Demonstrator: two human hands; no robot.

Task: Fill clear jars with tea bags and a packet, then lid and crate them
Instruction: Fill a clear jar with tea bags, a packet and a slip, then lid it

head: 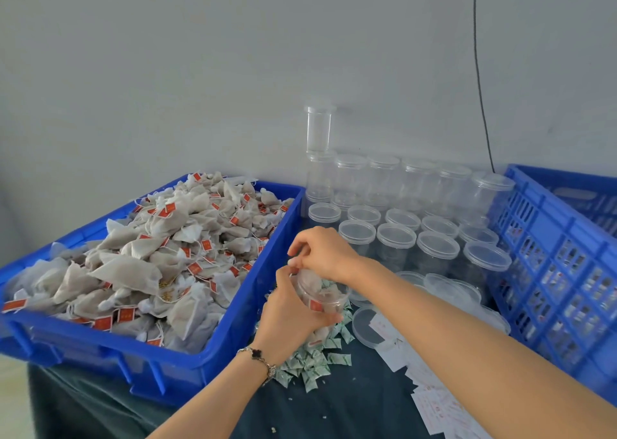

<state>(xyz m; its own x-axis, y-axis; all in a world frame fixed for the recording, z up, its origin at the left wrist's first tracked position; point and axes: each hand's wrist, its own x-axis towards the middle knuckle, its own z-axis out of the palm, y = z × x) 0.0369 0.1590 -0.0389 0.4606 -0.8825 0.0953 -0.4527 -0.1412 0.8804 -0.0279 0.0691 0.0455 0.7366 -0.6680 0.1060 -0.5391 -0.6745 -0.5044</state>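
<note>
The clear jar (322, 293) sits just below the centre of the view, tipped toward the person, with the left hand (292, 315) wrapped round its lower wall from seven o'clock and the right hand (322, 255) over its open mouth at twelve o'clock, its fingertips curled and pinched as if tucking a tea bag in; whether they actually hold one cannot be told. The jar looks like thin, light plastic, smooth enough to slip and soft enough to flex if squeezed, so the wall low down, where the left hand has it, seems the sound place to hold, leaving the rim free for a lid. The tea bags (150, 258) at nine o'clock are soft, nearly weightless pouches with strings and red tags that will likely tangle, heaped in a blue tray (233, 348). Under the jar lies a scatter of small green-and-white packets (314, 362) on the dark-covered desk (350, 405). Lidded empty jars (397, 235) crowd one o'clock, some stacked against the wall, and loose lids (365, 327) lie at three o'clock beside white paper slips (437, 405) at five. A blue crate (551, 271) stands at the right edge; the jar rows stand between it and the hands.
</note>
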